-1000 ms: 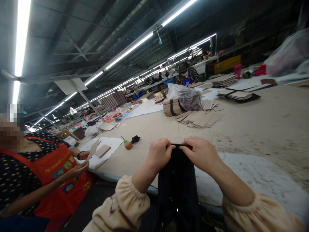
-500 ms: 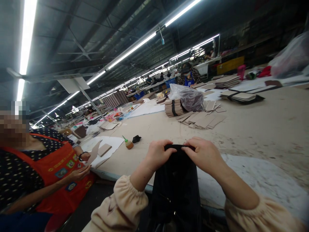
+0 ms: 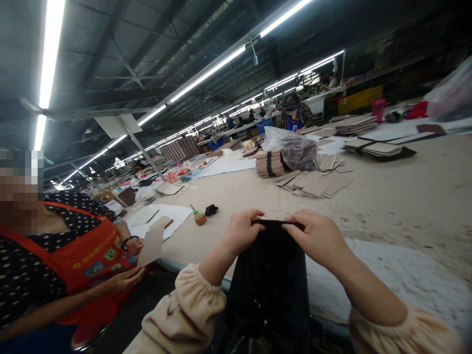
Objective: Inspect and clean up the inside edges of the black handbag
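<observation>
A broad desk (image 3: 387, 191) fills the view ahead; on its left sits a co-worker (image 3: 84, 255) in an orange apron. The black fabric piece (image 3: 269, 275) hangs at the near edge, blocking part of it. Farther back, a clear plastic bag (image 3: 295, 147) touches a strapped bundle of boards (image 3: 263, 164). The left hand (image 3: 239, 233) and right hand (image 3: 319, 233), well apart, pinch the fabric's top edge. Beyond them, a small bottle (image 3: 199, 218) stands near a black scrap (image 3: 211, 210).
</observation>
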Available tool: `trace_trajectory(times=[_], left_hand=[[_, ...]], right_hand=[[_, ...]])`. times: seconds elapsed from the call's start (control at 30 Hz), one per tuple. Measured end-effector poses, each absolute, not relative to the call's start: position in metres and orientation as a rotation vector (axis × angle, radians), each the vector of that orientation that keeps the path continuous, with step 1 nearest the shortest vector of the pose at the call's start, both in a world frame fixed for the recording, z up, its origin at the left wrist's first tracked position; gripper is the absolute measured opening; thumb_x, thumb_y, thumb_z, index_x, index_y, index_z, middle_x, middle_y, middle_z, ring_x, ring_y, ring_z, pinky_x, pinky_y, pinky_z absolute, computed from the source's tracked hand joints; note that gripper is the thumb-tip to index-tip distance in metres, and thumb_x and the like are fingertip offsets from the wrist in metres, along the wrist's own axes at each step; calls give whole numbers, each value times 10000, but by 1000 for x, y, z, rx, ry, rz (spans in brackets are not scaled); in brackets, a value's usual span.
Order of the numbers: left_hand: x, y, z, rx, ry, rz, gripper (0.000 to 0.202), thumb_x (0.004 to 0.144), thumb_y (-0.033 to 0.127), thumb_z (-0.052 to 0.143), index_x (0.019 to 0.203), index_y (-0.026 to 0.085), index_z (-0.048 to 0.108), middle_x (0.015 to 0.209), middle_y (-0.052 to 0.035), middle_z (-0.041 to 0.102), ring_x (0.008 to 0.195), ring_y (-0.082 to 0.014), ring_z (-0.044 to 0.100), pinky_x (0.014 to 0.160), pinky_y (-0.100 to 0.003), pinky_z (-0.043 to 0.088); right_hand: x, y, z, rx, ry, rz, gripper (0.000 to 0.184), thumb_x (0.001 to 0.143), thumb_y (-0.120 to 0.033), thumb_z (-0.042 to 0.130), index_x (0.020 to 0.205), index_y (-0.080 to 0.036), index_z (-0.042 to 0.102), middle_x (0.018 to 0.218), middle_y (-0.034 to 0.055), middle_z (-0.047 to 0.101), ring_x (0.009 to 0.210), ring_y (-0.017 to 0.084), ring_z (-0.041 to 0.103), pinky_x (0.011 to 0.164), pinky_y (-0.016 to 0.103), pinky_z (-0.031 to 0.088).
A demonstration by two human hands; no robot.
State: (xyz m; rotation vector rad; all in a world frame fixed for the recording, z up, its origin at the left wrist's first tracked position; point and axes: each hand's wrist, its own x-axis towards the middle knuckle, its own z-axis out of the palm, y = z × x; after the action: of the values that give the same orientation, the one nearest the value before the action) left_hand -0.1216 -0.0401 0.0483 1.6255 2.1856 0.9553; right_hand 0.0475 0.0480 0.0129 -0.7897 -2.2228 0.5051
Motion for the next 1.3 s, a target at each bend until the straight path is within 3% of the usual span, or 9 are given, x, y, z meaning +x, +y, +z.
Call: trace_trajectory(times=[0.2, 0.37, 0.57, 0.73, 0.8, 1.03, 1.3], left_hand=[[-120, -45, 53, 1729, 2191, 853, 184, 755, 156, 595, 900, 185, 705, 871, -6, 718, 822, -160, 633, 804, -246, 463], [-118, -43, 55, 1789, 2259, 735, 181, 784, 164, 546, 843, 188, 715, 765, -6, 710, 737, -154, 621, 696, -234, 452], [-121, -41, 52, 1827, 2304, 730, 166, 782, 199, 546, 823, 198, 707, 731, -1, 697, 714, -154, 609, 680, -240, 451], [-123, -43, 53, 1847, 2135, 804, 275, 741, 321, 642, 995, 226, 684, 942, -5, 707, 870, -171, 620, 805, -251, 454], [-122, -41, 54, 1865, 2075, 814, 266, 760, 353, 629, 984, 226, 691, 941, -5, 709, 867, -166, 621, 797, -242, 451], [-114, -31, 58, 1971, 2059, 744, 140, 785, 215, 570, 725, 169, 688, 667, 10, 662, 663, -126, 579, 638, -217, 411], [-111, -32, 55, 2069, 2130, 706, 149, 802, 212, 546, 737, 177, 675, 706, -5, 671, 686, -140, 584, 643, -228, 413]], right_hand=[[47, 48, 13, -794, -2222, 507, 161, 793, -305, 549, 704, -225, 656, 712, -11, 589, 692, 147, 537, 614, 261, 354], [46, 47, 14, -774, -2210, 494, 155, 796, -299, 549, 727, -227, 668, 714, -12, 592, 695, 144, 543, 626, 257, 363], [46, 47, 15, -775, -2200, 500, 163, 794, -294, 553, 707, -222, 669, 710, -9, 588, 681, 138, 542, 617, 253, 360], [46, 44, 16, -790, -2193, 509, 160, 797, -284, 560, 686, -222, 658, 709, -14, 584, 693, 135, 542, 622, 252, 351], [45, 44, 16, -796, -2192, 509, 162, 799, -285, 562, 683, -222, 655, 708, -15, 584, 699, 134, 543, 625, 252, 348], [44, 42, 19, -800, -2205, 504, 140, 797, -267, 580, 689, -219, 656, 720, -14, 591, 694, 131, 542, 626, 253, 341], [46, 43, 18, -806, -2202, 497, 135, 804, -268, 584, 700, -222, 656, 721, -18, 588, 701, 132, 544, 622, 255, 334]])
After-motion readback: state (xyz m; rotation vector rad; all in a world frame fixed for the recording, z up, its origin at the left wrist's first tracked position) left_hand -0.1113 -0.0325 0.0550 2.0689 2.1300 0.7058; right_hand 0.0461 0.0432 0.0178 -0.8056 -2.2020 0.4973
